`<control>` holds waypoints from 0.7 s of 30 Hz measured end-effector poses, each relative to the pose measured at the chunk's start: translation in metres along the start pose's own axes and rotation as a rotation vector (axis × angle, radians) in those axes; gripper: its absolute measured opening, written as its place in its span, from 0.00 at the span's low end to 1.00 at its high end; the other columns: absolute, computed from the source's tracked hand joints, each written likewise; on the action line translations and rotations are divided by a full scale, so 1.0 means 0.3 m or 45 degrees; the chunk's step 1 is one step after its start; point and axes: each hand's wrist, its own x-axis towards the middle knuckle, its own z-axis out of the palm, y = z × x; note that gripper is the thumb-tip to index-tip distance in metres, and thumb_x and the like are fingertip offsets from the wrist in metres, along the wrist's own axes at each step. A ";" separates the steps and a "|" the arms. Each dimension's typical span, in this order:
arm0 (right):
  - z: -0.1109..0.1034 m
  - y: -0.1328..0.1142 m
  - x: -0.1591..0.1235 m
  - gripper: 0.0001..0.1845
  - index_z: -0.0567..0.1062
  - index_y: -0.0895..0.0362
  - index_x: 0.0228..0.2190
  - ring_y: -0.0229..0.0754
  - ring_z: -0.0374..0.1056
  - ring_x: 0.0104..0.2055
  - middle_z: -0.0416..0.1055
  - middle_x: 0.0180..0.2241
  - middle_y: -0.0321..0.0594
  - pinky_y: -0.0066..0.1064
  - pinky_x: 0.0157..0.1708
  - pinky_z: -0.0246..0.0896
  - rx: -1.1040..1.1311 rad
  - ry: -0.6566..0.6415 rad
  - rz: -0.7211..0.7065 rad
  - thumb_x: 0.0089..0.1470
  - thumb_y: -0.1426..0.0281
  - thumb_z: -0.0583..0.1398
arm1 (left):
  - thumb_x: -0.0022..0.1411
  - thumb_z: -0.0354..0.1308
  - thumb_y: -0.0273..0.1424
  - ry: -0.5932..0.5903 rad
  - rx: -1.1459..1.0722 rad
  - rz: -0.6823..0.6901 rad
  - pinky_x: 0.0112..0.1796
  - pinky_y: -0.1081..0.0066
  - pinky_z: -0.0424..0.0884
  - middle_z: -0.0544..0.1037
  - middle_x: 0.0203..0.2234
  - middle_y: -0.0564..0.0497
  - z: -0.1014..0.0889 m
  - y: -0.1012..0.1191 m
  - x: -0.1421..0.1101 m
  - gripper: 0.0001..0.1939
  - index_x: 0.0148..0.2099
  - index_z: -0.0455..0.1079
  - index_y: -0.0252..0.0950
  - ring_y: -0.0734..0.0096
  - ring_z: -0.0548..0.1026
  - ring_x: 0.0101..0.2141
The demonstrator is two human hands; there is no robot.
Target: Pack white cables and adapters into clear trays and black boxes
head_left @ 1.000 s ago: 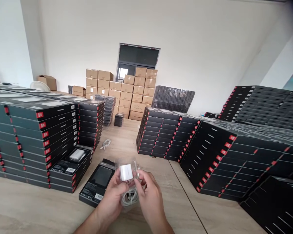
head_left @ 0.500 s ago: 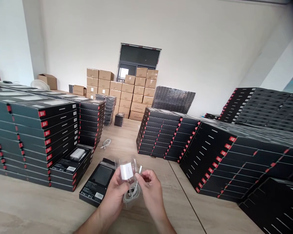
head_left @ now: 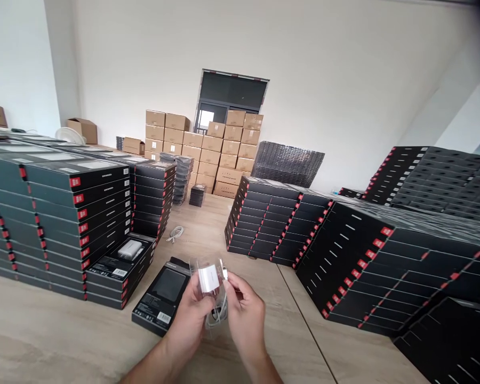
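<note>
My left hand [head_left: 191,312] is closed on a clear plastic tray that carries a white charger block [head_left: 208,279]. Thumb and fingers of my right hand [head_left: 245,309] pinch the plug end of a white cable [head_left: 224,273] at the tray's right side. The coiled part of that cable hangs below, between both hands, and is partly hidden by them. Left of my hands lies a black box [head_left: 162,298] on the wooden table, with a dark window and a barcode label; my left hand covers part of its right edge.
On the left stand stacked black boxes [head_left: 104,213], with another white charger [head_left: 130,249] on a low stack. A loose white cable [head_left: 176,233] lies beyond the black box. More black box stacks [head_left: 272,224] line the right. Brown cartons [head_left: 210,154] are piled at the back.
My right fingers have shifted up along the cable to its plug end, which now points upward beside the tray. The view has turned slightly left.
</note>
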 end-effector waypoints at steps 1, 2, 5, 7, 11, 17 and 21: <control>0.000 0.002 0.001 0.15 0.78 0.56 0.42 0.47 0.74 0.40 0.79 0.41 0.45 0.33 0.43 0.67 -0.037 -0.010 -0.016 0.57 0.63 0.57 | 0.48 0.61 0.23 0.001 -0.014 -0.006 0.46 0.67 0.66 0.79 0.42 0.50 0.002 0.000 -0.001 0.22 0.48 0.72 0.40 0.62 0.75 0.44; 0.000 0.002 0.003 0.16 0.77 0.56 0.43 0.46 0.75 0.39 0.79 0.39 0.44 0.33 0.42 0.67 -0.074 -0.010 -0.023 0.57 0.63 0.57 | 0.48 0.61 0.22 0.003 -0.028 -0.013 0.46 0.67 0.66 0.80 0.42 0.50 0.003 0.000 -0.001 0.23 0.48 0.72 0.40 0.62 0.75 0.44; 0.000 -0.003 0.003 0.17 0.74 0.55 0.47 0.44 0.75 0.33 0.80 0.35 0.41 0.31 0.36 0.67 -0.165 0.000 -0.023 0.57 0.64 0.57 | 0.49 0.62 0.23 0.008 -0.055 -0.028 0.46 0.66 0.67 0.80 0.42 0.49 0.003 0.002 -0.001 0.22 0.48 0.72 0.39 0.61 0.75 0.45; -0.003 -0.006 0.005 0.16 0.73 0.55 0.46 0.43 0.75 0.33 0.79 0.35 0.41 0.30 0.35 0.66 -0.211 -0.028 -0.035 0.58 0.64 0.56 | 0.49 0.62 0.23 0.016 -0.064 -0.035 0.46 0.66 0.67 0.80 0.42 0.48 -0.001 0.004 0.001 0.21 0.48 0.72 0.39 0.60 0.75 0.44; -0.018 0.008 0.017 0.17 0.76 0.56 0.46 0.45 0.75 0.39 0.79 0.41 0.44 0.31 0.39 0.67 -0.315 -0.132 -0.076 0.59 0.67 0.53 | 0.47 0.63 0.23 0.015 -0.070 -0.043 0.46 0.65 0.67 0.80 0.43 0.46 -0.010 0.006 0.003 0.23 0.48 0.72 0.37 0.58 0.75 0.45; -0.042 0.027 0.034 0.19 0.80 0.56 0.43 0.46 0.75 0.34 0.80 0.34 0.45 0.33 0.36 0.67 -0.672 -0.237 -0.265 0.59 0.71 0.51 | 0.44 0.62 0.20 -0.005 -0.112 -0.111 0.48 0.66 0.66 0.80 0.41 0.46 -0.011 0.002 -0.003 0.24 0.47 0.74 0.36 0.58 0.75 0.46; -0.044 0.015 0.036 0.19 0.80 0.58 0.41 0.47 0.76 0.33 0.80 0.33 0.46 0.33 0.35 0.67 -0.736 -0.266 -0.313 0.57 0.73 0.51 | 0.43 0.61 0.19 -0.013 -0.180 -0.212 0.44 0.66 0.69 0.81 0.37 0.46 -0.017 0.007 -0.007 0.21 0.43 0.75 0.36 0.59 0.77 0.42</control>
